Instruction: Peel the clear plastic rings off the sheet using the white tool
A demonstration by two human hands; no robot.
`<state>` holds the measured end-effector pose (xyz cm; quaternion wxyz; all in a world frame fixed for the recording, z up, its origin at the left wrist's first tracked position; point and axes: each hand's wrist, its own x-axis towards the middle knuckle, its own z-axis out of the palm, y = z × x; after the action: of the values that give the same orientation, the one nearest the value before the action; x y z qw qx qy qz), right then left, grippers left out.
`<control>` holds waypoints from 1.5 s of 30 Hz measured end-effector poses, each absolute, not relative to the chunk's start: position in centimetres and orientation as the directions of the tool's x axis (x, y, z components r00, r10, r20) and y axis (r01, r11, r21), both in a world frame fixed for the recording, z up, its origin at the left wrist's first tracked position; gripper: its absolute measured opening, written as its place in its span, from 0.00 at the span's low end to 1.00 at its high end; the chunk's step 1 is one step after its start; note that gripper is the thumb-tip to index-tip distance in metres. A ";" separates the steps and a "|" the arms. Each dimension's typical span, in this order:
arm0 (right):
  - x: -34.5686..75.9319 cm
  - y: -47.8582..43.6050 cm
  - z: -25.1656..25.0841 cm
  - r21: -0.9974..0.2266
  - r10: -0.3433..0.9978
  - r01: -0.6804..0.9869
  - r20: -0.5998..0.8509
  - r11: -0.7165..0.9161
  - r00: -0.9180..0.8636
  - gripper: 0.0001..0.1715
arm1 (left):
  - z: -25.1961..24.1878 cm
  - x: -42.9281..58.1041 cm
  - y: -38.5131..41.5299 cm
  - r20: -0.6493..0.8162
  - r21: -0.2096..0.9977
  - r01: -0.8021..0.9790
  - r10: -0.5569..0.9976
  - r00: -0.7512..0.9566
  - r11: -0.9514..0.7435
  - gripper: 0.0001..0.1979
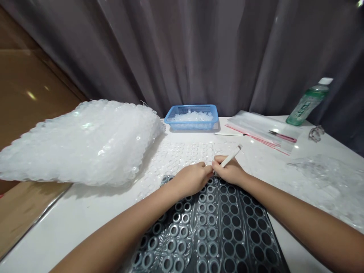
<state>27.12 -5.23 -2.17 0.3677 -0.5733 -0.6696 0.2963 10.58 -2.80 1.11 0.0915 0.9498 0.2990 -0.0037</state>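
A slim white pen-like tool (231, 155) leans up and to the right out of my right hand (229, 170), whose fingers are closed around it; the lower tip is hidden by the fingers. My left hand (196, 177) is closed, its thumb and forefinger pinched right beside the right fingertips. What they grip, if anything, is too small to make out. Both hands rest at the far edge of a black board (280, 248). Over it lies clear plastic sheeting with rows of round cells (201, 219); cells in the left and middle rows show pale rings, those on the right look dark.
More clear ring-patterned sheet (182, 151) spreads beyond the board. A big bundle of clear plastic (85, 144) stands left. Behind are a blue basket (191, 127) of clear bits, zip bags (258, 123), a pink-handled tool (284, 136) and a green bottle (308, 102). Crumpled film (327, 185) lies right.
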 end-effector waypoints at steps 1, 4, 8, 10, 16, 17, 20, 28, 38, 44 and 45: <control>27.1 -5.2 -2.2 -0.816 0.985 0.553 0.151 0.171 -0.082 0.17 | 1.1 10.7 -3.0 -0.068 0.160 0.576 0.574 0.816 -0.801 0.16; 27.1 -5.3 -2.0 -0.792 0.980 0.577 0.157 0.200 -0.124 0.17 | 1.1 11.0 -3.3 -0.094 0.135 0.606 0.599 0.795 -0.784 0.16; 27.2 -5.3 -1.8 -0.757 0.973 0.612 0.173 0.229 -0.150 0.16 | 1.1 11.0 -2.8 -0.057 0.289 0.613 0.626 0.777 -0.735 0.13; 27.2 -5.3 -2.0 -0.751 0.975 0.622 0.172 0.223 -0.142 0.17 | 1.4 10.6 -2.1 0.025 0.498 0.623 0.728 0.685 -0.603 0.13; 27.7 -4.9 -0.8 -0.780 0.977 0.589 0.195 0.209 -0.087 0.19 | 2.4 9.5 -1.0 0.087 0.762 0.517 0.852 0.516 -0.391 0.20; 27.9 -4.8 -0.1 -0.795 0.976 0.569 0.208 0.209 -0.068 0.19 | 2.4 9.4 -1.2 0.092 0.717 0.526 0.810 0.579 -0.457 0.20; 28.7 -4.7 2.4 -0.829 0.975 0.520 0.217 0.204 -0.036 0.18 | 2.4 9.5 -1.9 0.080 0.581 0.539 0.702 0.708 -0.610 0.17; 27.5 -8.3 0.3 -0.888 0.998 0.456 0.041 0.060 -0.051 0.17 | 2.3 9.2 -2.7 -0.043 0.415 0.443 0.469 0.882 -0.795 0.11; 26.7 -8.7 -1.3 -0.856 0.996 0.509 0.095 0.083 -0.003 0.18 | 2.2 9.8 -3.4 -0.159 0.240 0.507 0.482 0.862 -0.828 0.12; 26.6 -8.8 -1.1 -0.834 0.998 0.548 0.054 0.062 -0.031 0.17 | 1.7 9.9 -3.7 -0.125 0.194 0.500 0.484 0.866 -0.844 0.13; 26.6 -8.8 -1.1 -0.824 0.997 0.562 0.063 0.076 -0.042 0.17 | 1.6 9.9 -3.7 -0.110 0.195 0.498 0.486 0.867 -0.845 0.13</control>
<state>26.57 -8.79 -1.12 0.3428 -0.6010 -0.6485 0.3173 9.88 -3.68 1.57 0.1091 0.9601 0.2561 -0.0283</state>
